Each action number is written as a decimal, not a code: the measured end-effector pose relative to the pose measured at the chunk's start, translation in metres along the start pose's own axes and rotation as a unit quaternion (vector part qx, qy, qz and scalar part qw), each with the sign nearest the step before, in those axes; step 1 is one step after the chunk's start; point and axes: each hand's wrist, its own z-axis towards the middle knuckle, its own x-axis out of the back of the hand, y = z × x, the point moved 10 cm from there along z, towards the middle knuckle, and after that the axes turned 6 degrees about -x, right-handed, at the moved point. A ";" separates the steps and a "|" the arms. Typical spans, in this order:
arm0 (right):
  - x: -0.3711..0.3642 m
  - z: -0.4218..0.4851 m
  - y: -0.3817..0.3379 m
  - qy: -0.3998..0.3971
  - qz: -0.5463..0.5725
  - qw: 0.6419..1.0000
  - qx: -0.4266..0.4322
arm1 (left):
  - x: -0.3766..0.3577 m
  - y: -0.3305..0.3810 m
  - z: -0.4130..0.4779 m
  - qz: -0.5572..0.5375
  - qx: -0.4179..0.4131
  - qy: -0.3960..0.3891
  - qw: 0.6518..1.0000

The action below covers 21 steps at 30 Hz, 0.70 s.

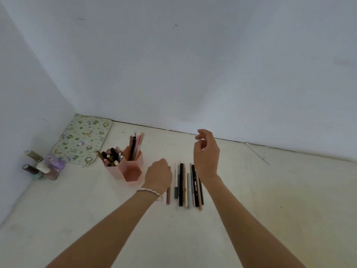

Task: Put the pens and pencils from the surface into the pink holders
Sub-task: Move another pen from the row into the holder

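Two pink holders stand side by side on the white surface: the nearer hexagonal one [133, 169] holds a few pens upright, the left one [113, 170] is full of pens and pencils. A row of several pens and pencils [188, 185] lies to the right of them. My left hand [159, 174] is lowered at the left end of that row, over a brownish pen [168, 196]; its fingers are hidden, so a grip cannot be told. My right hand [205, 153] hovers above the row's far end, fingers loosely curled and apart, holding nothing.
A flowered pouch [83, 140] lies in the back left corner against the walls. Small bottles [45, 166] cluster at the left wall. A thin white stick [257, 153] lies near the back wall on the right.
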 end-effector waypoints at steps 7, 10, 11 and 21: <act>0.045 -0.005 0.051 0.023 -0.038 0.998 -0.052 | -0.035 -0.019 0.001 0.041 0.061 0.003 0.997; 0.051 -0.009 0.061 0.018 -0.045 0.997 -0.063 | -0.040 -0.021 0.001 -0.017 0.079 0.005 0.997; 0.051 -0.009 0.065 0.014 -0.045 0.996 -0.069 | -0.040 -0.022 0.001 -0.039 0.086 0.003 0.995; -0.009 -0.033 0.125 -0.183 -0.203 0.937 -0.216 | 0.058 0.031 0.001 -0.170 -0.065 0.172 0.968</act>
